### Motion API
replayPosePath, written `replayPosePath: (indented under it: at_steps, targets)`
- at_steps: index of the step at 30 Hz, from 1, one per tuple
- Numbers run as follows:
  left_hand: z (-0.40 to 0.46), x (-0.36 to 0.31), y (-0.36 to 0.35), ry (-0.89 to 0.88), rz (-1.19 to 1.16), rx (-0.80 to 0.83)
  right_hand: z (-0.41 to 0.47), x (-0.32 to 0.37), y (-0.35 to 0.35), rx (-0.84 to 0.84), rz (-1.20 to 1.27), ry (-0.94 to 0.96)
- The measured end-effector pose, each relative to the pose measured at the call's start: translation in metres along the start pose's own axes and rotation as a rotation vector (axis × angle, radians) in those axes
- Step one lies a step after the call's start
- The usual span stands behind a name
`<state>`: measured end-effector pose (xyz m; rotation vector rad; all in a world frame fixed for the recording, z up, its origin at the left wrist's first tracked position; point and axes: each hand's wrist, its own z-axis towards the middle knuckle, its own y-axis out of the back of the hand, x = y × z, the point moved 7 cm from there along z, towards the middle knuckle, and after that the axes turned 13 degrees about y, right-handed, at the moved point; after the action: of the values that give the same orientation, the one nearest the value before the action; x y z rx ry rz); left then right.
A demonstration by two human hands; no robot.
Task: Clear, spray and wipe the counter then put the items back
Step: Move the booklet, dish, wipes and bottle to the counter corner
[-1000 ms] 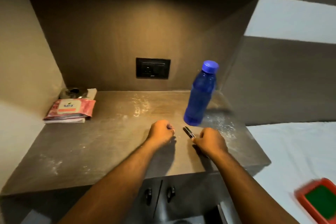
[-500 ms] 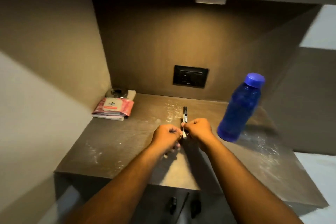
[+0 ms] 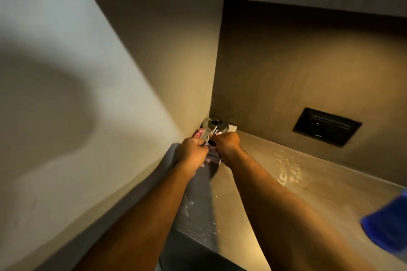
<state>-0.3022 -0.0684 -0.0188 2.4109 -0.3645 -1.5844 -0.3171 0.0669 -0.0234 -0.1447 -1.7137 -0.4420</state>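
My right hand point(image 3: 226, 143) is closed on a black pen point(image 3: 215, 131) whose labelled end pokes up between my two hands. My left hand point(image 3: 192, 150) is curled shut right beside it, with its fingers at the pen's lower end. Both hands hover over the back left corner of the brown counter point(image 3: 275, 185). A red wipes pack point(image 3: 199, 134) lies under them, mostly hidden. A shiny round metal thing point(image 3: 210, 121) sits behind it against the wall. A blue bottle point(image 3: 387, 224) shows blurred at the right edge.
A black wall socket point(image 3: 326, 126) is set in the back wall. The side wall point(image 3: 154, 94) stands close on the left of the niche, and a cabinet overhangs it. White dusty smears point(image 3: 288, 169) mark the counter's middle and front left.
Both hands carried the pen from the counter's middle to the back left corner, over the wipes pack. The view swung left, pushing the blue bottle to the right edge.
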Motion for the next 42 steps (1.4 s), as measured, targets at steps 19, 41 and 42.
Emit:
replayPosePath:
  at_steps: [19, 41, 42]
  targets:
    - [0.038, 0.006, -0.002, -0.040, 0.055, -0.019, 0.003, 0.003, 0.030, 0.076, -0.288, 0.242]
    - [-0.195, -0.036, -0.291, -0.476, 0.423, 0.475, -0.237, -0.075, 0.397, -0.984, -0.293, 0.193]
    - [-0.206, -0.043, -0.305, -0.474, 0.414, 0.512, -0.229, -0.064, 0.410, -0.925, -0.349, 0.211]
